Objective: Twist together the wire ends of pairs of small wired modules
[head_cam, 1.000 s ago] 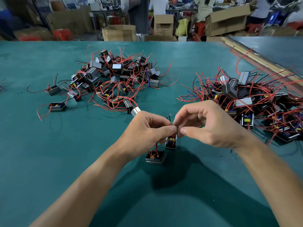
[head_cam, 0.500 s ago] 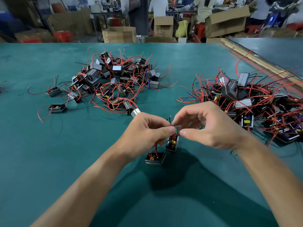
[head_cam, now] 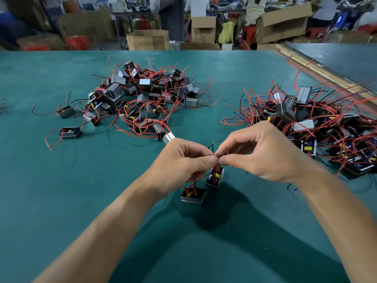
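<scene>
Both the left hand (head_cam: pixel 179 162) and right hand (head_cam: pixel 263 154) are pinching the wire ends (head_cam: pixel 217 158), fingers clamped on them; the paired modules (head_cam: pixel 193 196) (red-wired) are dangling at 6 o'clock below, by the tabletop (head_cam: pixel 61 201)

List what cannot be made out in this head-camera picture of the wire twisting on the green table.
Head view: where the thin wire ends meet is hidden by the pinching fingers of the left hand and right hand.
Head view: the heap of small black modules with red wires at right is cut off by the picture's edge.
Head view: the standing people in the background are blurred.
</scene>
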